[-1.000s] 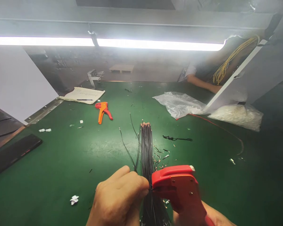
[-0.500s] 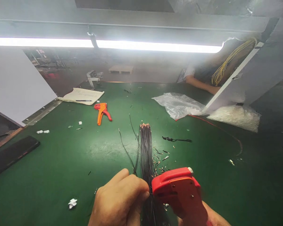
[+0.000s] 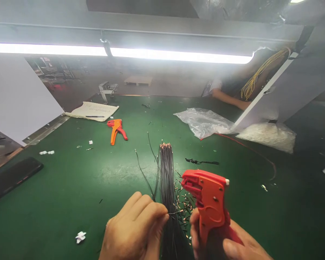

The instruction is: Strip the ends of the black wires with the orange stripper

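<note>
Between thumb and forefinger, my left hand (image 3: 135, 227) pinches a thin black wire (image 3: 175, 212) whose stripped copper end points right. Wrapped around the handles of a red and orange wire stripper (image 3: 209, 198) is my right hand (image 3: 233, 240). The tool's jaws face left, apart from the wire end. Beneath and beyond my left hand lies a long bundle of black wires (image 3: 167, 173) with bare copper tips at the far end. Some loose black wires (image 3: 144, 171) rest left of the bundle. Cut bits of insulation (image 3: 186, 202) litter the table to its right.
A second orange and red wire stripper (image 3: 116, 130) lies on the green table (image 3: 70, 187). Farther back are a paper with a pen (image 3: 94, 110) and a clear plastic bag (image 3: 204, 121). A black case-like object (image 3: 13, 178) sits at left. Another person's arm (image 3: 229, 98) shows behind the right panel.
The wire stripper in my right hand has moved up and right, away from my left hand. A wire with a bare copper end now shows at my left fingertips.
</note>
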Available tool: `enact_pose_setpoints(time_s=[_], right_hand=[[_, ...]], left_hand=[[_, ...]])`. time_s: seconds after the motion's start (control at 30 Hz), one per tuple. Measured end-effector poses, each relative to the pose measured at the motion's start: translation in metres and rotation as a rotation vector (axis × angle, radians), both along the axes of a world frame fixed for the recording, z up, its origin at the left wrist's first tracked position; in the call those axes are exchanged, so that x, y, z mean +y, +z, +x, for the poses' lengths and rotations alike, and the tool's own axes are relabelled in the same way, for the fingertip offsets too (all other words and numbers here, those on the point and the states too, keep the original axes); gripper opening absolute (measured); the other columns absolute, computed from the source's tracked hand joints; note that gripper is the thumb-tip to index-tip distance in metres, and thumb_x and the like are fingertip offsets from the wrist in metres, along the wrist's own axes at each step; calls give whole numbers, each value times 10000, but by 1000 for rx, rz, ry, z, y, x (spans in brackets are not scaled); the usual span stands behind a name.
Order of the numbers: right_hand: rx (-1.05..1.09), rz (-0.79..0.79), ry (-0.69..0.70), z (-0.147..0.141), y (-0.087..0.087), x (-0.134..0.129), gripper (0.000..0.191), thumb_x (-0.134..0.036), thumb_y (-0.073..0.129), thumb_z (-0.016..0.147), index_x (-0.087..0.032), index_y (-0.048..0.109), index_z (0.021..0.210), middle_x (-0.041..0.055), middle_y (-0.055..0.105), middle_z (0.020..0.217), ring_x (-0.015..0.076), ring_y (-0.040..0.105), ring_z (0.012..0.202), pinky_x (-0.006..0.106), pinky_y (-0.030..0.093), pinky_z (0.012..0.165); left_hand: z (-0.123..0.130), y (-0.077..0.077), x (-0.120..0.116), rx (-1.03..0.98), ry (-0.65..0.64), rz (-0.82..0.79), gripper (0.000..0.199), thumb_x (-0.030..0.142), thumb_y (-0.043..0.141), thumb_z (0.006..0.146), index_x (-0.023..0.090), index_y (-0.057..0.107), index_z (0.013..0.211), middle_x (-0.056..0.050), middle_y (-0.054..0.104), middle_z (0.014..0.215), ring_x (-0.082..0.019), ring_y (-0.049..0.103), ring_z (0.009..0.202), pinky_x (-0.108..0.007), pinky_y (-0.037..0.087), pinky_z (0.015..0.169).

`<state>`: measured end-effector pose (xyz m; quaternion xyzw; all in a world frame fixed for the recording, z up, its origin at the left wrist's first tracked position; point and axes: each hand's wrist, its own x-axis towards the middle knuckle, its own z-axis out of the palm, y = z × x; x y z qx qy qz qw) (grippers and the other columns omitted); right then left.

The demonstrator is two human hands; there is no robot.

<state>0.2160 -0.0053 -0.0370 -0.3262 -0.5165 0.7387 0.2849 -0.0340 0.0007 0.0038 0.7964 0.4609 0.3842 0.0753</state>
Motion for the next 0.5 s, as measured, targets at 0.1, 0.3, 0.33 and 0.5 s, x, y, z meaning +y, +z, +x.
enact_pose_setpoints(time_s=[0.1, 0.3, 0.33, 0.5], right_hand=[[-363, 338, -272, 6, 2, 5, 508, -512, 571, 934, -272, 479, 1372, 104, 600, 1222, 289, 564, 1112, 456, 418, 991], [-1191, 1097, -483, 8, -19, 12, 471, -331, 672, 873, -227, 529, 1310, 102, 668, 1125, 311, 605, 969, 468, 475, 785], [-1227, 1106, -464, 7, -23, 12, 479, -332, 680, 866, -210, 529, 1304, 109, 662, 1114, 308, 605, 953, 464, 487, 768], [-1302, 1135, -422, 0, -38, 6, 609, -408, 719, 842, -149, 502, 1349, 143, 634, 1099, 312, 606, 932, 456, 527, 728]], left_hand=[[2, -5, 1, 66, 37, 45, 171, 88, 518, 924, 219, 611, 868, 12, 561, 692, -130, 527, 627, -225, 435, 536], [6, -13, 0, 133, 36, 16, 180, 94, 476, 951, 213, 602, 905, 11, 546, 725, -126, 530, 618, -219, 454, 527], [7, -14, 0, 142, 30, 22, 192, 93, 465, 956, 213, 606, 903, 11, 546, 722, -124, 531, 611, -212, 455, 523], [18, -20, -1, 177, 32, 47, 268, 85, 421, 964, 201, 635, 852, 4, 555, 699, -111, 545, 581, -168, 462, 482]])
